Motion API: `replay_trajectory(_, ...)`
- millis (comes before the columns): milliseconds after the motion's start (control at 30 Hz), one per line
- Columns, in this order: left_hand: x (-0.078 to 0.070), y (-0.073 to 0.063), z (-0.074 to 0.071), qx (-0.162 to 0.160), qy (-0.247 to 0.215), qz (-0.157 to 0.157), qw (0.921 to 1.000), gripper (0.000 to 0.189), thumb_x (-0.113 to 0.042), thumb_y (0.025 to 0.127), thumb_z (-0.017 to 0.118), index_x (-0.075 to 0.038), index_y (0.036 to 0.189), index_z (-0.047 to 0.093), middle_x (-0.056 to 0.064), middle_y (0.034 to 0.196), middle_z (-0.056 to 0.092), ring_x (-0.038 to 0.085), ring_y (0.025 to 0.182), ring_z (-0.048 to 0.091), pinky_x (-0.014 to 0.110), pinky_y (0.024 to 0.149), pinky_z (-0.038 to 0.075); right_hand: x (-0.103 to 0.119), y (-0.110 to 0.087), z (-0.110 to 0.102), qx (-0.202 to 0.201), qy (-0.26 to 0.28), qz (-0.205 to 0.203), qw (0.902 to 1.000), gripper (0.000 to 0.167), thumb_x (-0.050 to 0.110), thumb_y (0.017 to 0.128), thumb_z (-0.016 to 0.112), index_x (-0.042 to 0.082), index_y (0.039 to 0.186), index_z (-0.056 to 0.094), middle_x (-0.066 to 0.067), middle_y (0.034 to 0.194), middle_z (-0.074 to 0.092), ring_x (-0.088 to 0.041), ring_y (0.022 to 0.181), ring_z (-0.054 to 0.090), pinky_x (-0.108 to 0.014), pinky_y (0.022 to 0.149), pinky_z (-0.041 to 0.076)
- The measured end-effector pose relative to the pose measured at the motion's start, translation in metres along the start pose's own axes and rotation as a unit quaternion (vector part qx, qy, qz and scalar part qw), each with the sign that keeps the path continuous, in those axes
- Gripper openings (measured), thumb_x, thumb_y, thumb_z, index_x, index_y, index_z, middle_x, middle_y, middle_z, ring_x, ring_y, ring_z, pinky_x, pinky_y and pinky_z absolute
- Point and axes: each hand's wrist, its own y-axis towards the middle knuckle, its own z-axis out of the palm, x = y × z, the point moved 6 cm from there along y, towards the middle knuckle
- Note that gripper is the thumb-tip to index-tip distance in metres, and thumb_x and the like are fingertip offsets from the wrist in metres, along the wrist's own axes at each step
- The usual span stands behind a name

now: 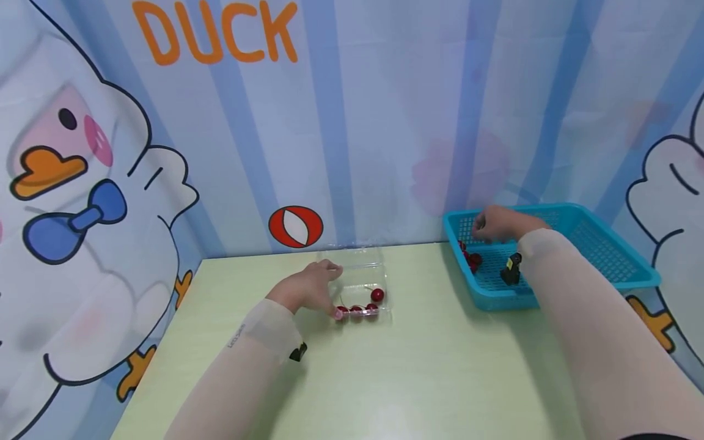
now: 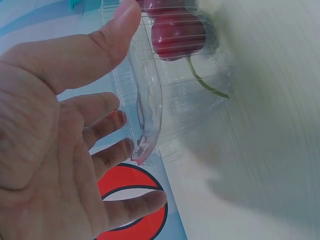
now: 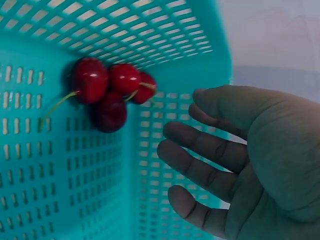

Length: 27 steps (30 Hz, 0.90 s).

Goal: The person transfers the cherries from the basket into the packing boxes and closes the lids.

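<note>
While the left hand (image 1: 308,286) rests against the left edge of the clear box (image 1: 354,294), its fingers extended and its thumb at the near-left corner, the right hand (image 1: 497,223) hangs over the left part of the blue basket (image 1: 497,301) with loosely bent fingers and no fruit visible in them. Four loose cherries (image 3: 110,107) lie bunched on the basket floor against its left wall, below the right hand and toward the near edge; that hand is much the closer. Being round, they show no clear long axis, though their stems point different ways. The basket's left wall stands between them and the box.

The box lies near the back edge of the table (image 1: 429,366), its long axis running from near to far, and four boxed cherries (image 1: 356,312) sit toward its near-right part. Behind hangs a printed curtain (image 1: 379,122).
</note>
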Motion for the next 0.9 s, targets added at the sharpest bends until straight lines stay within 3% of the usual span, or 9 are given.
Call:
replay_trajectory(200,0.001,0.002,0.001,0.001,0.015,0.015,0.9998,0.111,-0.035,0.087,0.101,-0.021,0.178,0.04,0.006,0.185,0.034,0.037,0.172,0.029,0.069,0.131,0.044,-0.01,0.001,0.013,0.022,0.011,0.032,0.9992,0.029,0.021,0.114,0.064,0.001,0.128,0.08,-0.024,0.134,0.075,-0.037,0.109,0.075,-0.046,0.075,0.062)
replay_trajectory(433,0.001,0.003,0.001,0.0,0.015,0.014,0.9998,0.111,-0.035,0.087,0.101,-0.022,0.178,0.04,0.006,0.185,0.034,0.037,0.171,0.03,0.069,0.13,0.045,-0.021,0.01,0.026,0.043,0.002,0.038,0.9984,0.026,0.018,0.115,0.062,0.003,0.122,0.082,-0.017,0.114,0.077,-0.026,0.091,0.065,-0.042,0.067,0.056)
replay_trajectory(533,0.001,0.003,0.002,0.001,0.014,0.014,0.9998,0.11,-0.035,0.087,0.101,-0.022,0.178,0.04,0.006,0.185,0.034,0.037,0.171,0.03,0.07,0.13,0.045,-0.023,0.01,0.031,0.051,0.008,0.046,0.9976,0.023,0.018,0.114,0.065,0.005,0.119,0.083,-0.014,0.112,0.076,-0.024,0.091,0.066,-0.042,0.07,0.058)
replay_trajectory(600,0.002,0.004,0.001,0.0,0.014,0.015,0.9998,0.11,-0.035,0.087,0.1,-0.022,0.178,0.04,0.006,0.185,0.034,0.038,0.171,0.03,0.069,0.13,0.045,-0.021,0.008,0.036,0.055,0.017,0.049,0.9971,0.02,0.018,0.112,0.067,0.006,0.111,0.082,-0.008,0.099,0.074,-0.023,0.088,0.065,-0.042,0.071,0.058)
replay_trajectory(767,0.002,0.005,0.001,0.001,0.014,0.014,0.9998,0.11,-0.034,0.087,0.1,-0.023,0.178,0.04,0.006,0.185,0.034,0.037,0.171,0.031,0.068,0.13,0.046,-0.019,0.01,0.042,0.07,0.036,0.053,0.9955,0.017,0.016,0.111,0.069,0.007,0.109,0.083,-0.007,0.088,0.074,-0.022,0.08,0.061,-0.039,0.069,0.056)
replay_trajectory(900,0.003,0.004,0.001,0.001,0.012,0.01,0.9999,0.11,-0.035,0.088,0.1,-0.023,0.178,0.04,0.005,0.185,0.034,0.037,0.171,0.031,0.068,0.13,0.046,-0.018,0.012,0.042,0.073,0.032,0.052,0.9954,0.016,0.014,0.11,0.069,0.004,0.115,0.081,-0.011,0.097,0.078,-0.023,0.083,0.066,-0.037,0.072,0.059)
